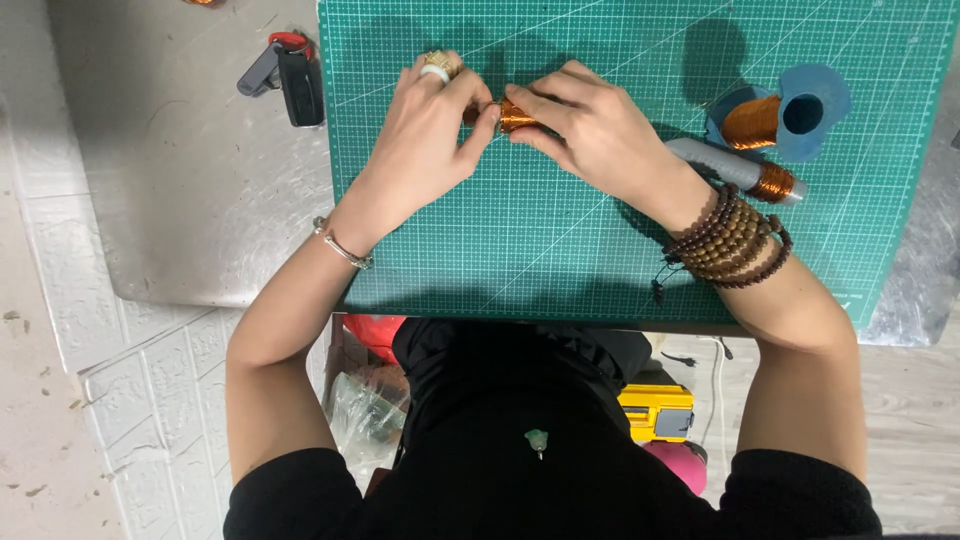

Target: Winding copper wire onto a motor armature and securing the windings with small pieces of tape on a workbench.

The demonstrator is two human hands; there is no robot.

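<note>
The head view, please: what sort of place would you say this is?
Probably a hobby or small electronics workbench: a green cutting mat on a metal table, spools of copper wire, both hands on a small copper coil.

left hand: fingers curled, pinching | right hand: fingertips pinching | both forearms bare, grips meeting

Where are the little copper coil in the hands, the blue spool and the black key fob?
copper coil (515, 117), head view, on its copper winding between the fingertips.
blue spool (815, 95), head view, on its blue end flange.
key fob (300, 88), head view, on its black body.
</note>
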